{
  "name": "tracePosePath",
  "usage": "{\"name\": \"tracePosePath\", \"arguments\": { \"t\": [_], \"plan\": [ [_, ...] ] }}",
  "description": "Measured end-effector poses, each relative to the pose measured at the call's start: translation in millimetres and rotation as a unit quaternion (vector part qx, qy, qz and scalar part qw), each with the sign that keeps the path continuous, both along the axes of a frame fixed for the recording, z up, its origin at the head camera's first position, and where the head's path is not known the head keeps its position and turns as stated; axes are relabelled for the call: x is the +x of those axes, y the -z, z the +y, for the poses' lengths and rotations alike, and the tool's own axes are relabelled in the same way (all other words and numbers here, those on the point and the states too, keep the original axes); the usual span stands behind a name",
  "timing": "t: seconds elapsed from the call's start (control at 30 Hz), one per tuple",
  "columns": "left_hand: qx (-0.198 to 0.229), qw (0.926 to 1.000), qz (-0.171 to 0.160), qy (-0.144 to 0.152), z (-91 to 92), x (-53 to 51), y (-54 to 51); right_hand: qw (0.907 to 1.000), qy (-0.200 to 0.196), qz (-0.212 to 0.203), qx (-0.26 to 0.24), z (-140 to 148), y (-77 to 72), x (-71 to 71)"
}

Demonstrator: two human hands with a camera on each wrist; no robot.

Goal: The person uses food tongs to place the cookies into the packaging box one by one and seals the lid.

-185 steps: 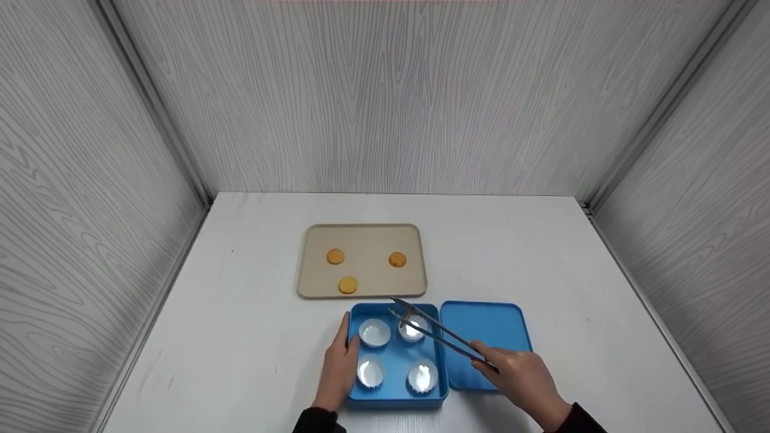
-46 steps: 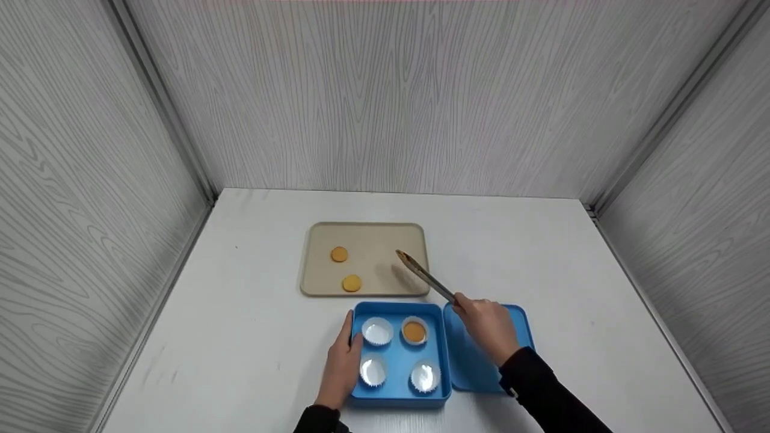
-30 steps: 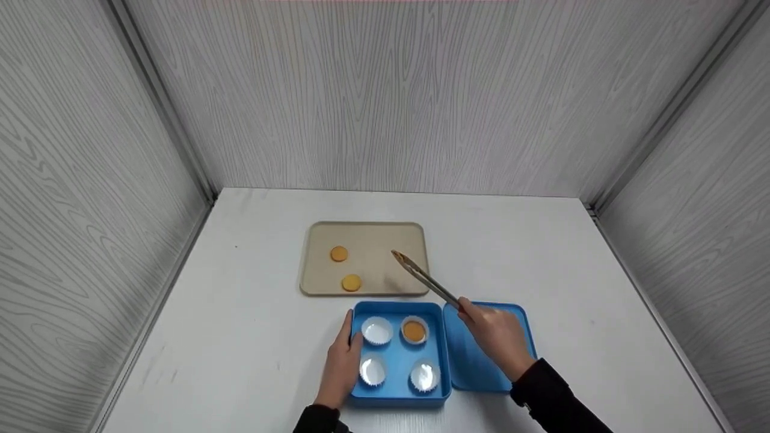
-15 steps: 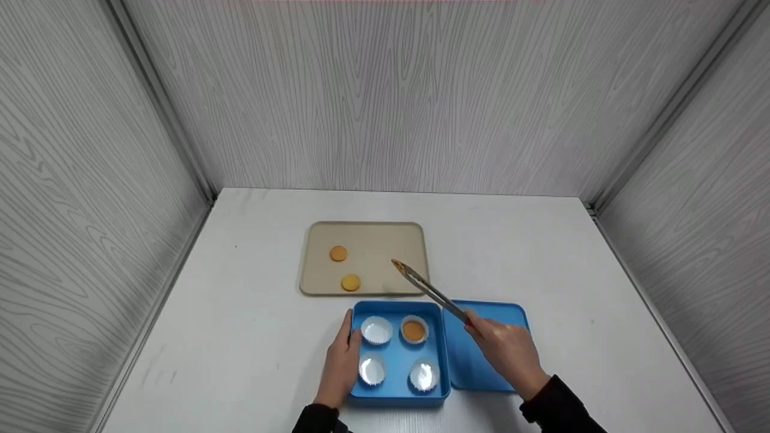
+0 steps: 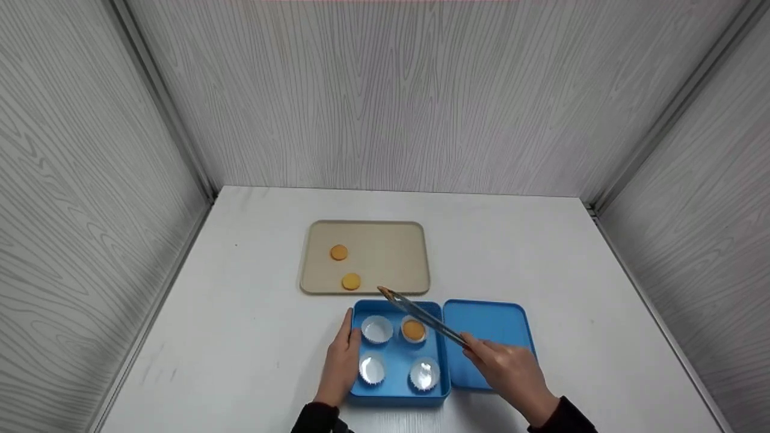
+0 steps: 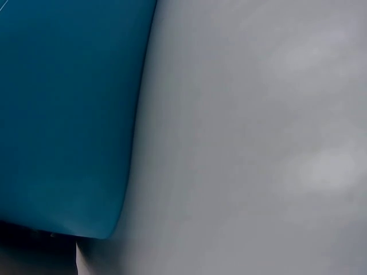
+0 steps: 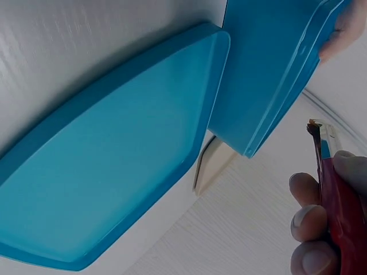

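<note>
My right hand (image 5: 511,370) grips metal tongs (image 5: 430,322) with red handles, seen close in the right wrist view. A small brownish cookie (image 5: 386,292) sits between the tong tips, above the back edge of the blue box (image 5: 398,361); it is partly hidden. White paper cups stand in the box: the back right one holds an orange-brown cookie (image 5: 413,329). The back left cup (image 5: 377,329), front left cup (image 5: 372,368) and front right cup (image 5: 425,374) are empty. My left hand (image 5: 340,367) holds the box's left wall, thumb at the rim.
Behind the box lies a beige tray (image 5: 385,240) with two round cookies, one at back left (image 5: 338,252) and one nearer the front (image 5: 351,281). A blue lid (image 5: 490,337) lies against the box's right side. Grey wood-grain panels enclose the white table.
A cookie went from the tongs into the back right cup. The tray's right-hand cookie was then taken up by the tongs and brought back towards the box. My left hand stayed put.
</note>
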State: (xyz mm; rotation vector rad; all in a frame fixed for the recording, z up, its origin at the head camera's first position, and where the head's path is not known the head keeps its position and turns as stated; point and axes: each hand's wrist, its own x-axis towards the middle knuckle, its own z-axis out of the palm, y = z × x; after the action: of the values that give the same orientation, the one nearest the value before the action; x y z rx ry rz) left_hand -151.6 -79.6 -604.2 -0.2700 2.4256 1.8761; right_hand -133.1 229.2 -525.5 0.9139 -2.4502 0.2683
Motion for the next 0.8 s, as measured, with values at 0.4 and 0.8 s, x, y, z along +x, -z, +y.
{"name": "tracePosePath", "arguments": {
  "t": [0.4, 0.8],
  "plan": [
    [0.004, 1.0000, 0.002, 0.001, -1.1, -0.5, 1.9, 0.9987, -0.042, -0.002, 0.028, 0.6, 6.6, 8.6],
    [0.009, 1.0000, 0.000, 0.002, -0.5, -0.4, 0.9, 0.9965, -0.054, -0.021, 0.060, 1.1, 9.4, 6.9]
  ]
}}
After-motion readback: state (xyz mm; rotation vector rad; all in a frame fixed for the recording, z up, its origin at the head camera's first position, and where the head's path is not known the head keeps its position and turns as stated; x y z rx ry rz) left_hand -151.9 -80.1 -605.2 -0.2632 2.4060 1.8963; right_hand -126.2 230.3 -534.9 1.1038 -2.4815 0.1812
